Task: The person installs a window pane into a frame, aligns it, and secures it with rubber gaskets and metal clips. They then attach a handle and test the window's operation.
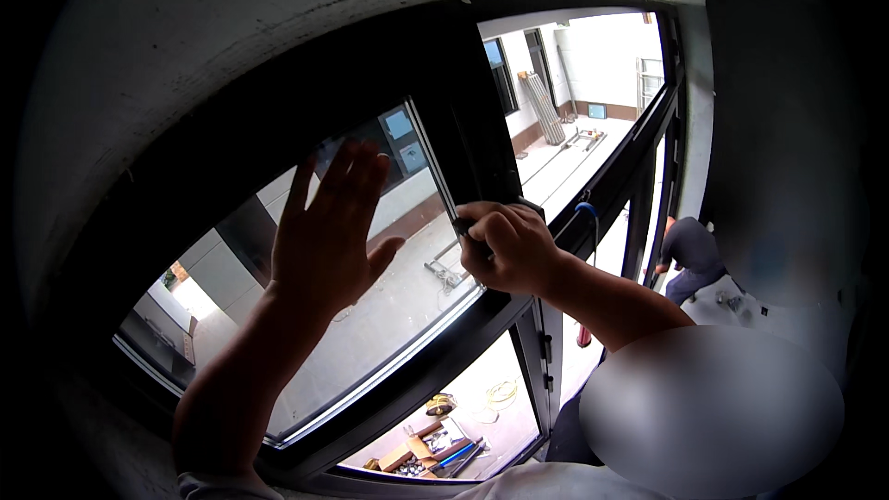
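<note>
A dark-framed window sash (366, 417) with a large glass pane (324, 380) stands tilted in view before me. My left hand (324, 231) is open, its fingers spread and raised flat at the glass; whether the palm presses on it I cannot tell. At the sash's right upright, my right hand (505, 245) is closed in a fist around a dark part on the window frame, which the fingers mostly hide. Beside that fist, an opening shows a bright yard outside.
A blue hook (585, 210) hangs on the frame at right, a red-ended item (583, 336) below it. Farther right, a person (690, 255) bends low. Through the lower pane show an open cardboard box (417, 449) with tools and a yellow coil (501, 395). A blurred patch covers the lower right.
</note>
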Available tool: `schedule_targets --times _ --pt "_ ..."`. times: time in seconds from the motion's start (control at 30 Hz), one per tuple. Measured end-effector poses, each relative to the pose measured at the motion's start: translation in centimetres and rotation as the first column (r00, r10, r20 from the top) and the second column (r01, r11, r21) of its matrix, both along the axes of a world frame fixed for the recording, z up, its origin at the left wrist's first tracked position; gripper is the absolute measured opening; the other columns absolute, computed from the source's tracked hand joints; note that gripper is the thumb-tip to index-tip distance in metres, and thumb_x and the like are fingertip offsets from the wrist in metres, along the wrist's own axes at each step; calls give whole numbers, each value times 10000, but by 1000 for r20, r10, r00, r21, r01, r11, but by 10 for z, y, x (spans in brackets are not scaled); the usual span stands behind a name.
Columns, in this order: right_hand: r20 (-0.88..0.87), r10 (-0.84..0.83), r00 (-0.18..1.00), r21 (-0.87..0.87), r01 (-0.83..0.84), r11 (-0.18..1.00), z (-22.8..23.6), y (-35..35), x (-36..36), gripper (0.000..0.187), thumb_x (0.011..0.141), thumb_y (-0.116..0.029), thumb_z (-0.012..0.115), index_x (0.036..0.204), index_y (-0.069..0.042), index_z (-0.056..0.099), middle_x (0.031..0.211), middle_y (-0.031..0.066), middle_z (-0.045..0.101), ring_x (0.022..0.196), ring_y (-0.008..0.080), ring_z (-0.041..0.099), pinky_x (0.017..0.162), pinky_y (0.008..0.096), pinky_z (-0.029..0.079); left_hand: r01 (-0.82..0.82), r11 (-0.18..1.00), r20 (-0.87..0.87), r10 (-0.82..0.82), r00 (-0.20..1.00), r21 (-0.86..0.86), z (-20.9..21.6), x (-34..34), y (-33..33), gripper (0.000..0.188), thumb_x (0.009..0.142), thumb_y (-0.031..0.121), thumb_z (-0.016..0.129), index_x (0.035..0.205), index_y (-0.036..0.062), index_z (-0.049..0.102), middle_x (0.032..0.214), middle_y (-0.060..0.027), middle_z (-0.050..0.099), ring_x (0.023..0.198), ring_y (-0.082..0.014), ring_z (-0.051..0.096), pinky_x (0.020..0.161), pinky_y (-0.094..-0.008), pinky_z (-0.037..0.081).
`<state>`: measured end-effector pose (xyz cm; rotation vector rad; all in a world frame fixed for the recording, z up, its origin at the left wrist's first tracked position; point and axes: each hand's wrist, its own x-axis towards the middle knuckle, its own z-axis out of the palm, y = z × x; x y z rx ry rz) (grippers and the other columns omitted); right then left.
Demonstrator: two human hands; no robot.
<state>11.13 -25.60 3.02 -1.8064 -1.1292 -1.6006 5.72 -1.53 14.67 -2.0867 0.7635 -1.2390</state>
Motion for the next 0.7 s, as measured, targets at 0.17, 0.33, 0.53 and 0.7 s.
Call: schedule_targets --times 0.17,0.33,0.53,0.7 --pt "52 -22 998 41 20 999 2 4 5 305 844 -11 718 1076 -49 524 959 113 630 750 199 706 621 323 596 -3 1000 11 3 1000 -4 1 1 0 912 828 517 768 1537 75 402 1619 -122 377 1522 -244 315 1255 -535 160" --pt "-28 34 999 158 -29 987 14 7 -2 311 872 58 652 1164 -28 592 863 83 617 656 127 652 535 257 551 31 1000 -15 -31 999 -3 0 3 -4 884 850 528 736 1534 75 407 1623 -121 369 1525 -242 308 1259 -529 146" --pt "-32 9 999 167 -4 986 12 2 6 272 916 -10 684 1169 -37 587 1029 125 641 803 219 719 653 304 620 14 999 18 -14 1000 33 -3 6 -6 879 875 571 681 1544 77 394 1645 -128 322 1544 -240 258 1263 -520 125" --pt "26 -84 996 143 80 986 11 6 10 228 923 -28 684 1091 -17 530 1053 171 673 859 265 742 690 330 637 14 999 7 -14 1000 40 -3 9 -4 900 875 559 688 1562 79 359 1656 -127 295 1547 -241 248 1262 -518 130"
